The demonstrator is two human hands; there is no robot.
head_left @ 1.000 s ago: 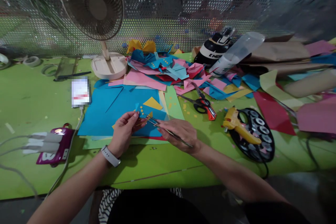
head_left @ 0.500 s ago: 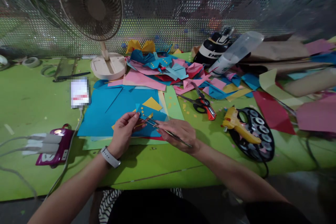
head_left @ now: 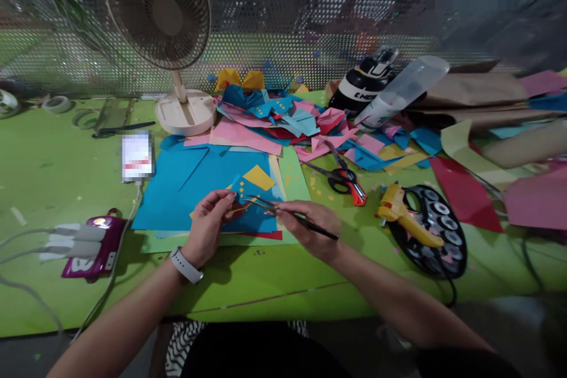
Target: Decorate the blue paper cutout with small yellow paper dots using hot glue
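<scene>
My left hand (head_left: 209,225) pinches a small blue paper piece (head_left: 241,190) dotted with yellow squares, held just above a stack of blue paper sheets (head_left: 195,186). My right hand (head_left: 310,225) is closed round metal tweezers (head_left: 287,214), whose tips reach the blue piece near my left fingers. A yellow paper diamond (head_left: 258,177) lies on the blue sheet just behind the piece. I wear a white watch on my left wrist.
A fan (head_left: 166,41) stands at the back left. Scissors (head_left: 342,177), a yellow glue gun (head_left: 401,212) on a black palette (head_left: 438,227), a clear bottle (head_left: 401,90), a heap of coloured paper scraps (head_left: 283,121), a phone (head_left: 137,156) and a magenta power strip (head_left: 95,239) lie on the green table (head_left: 53,171).
My right hand has shifted slightly right and tilted the tweezers flatter, with the tips still at the blue piece. My left hand holds its place.
</scene>
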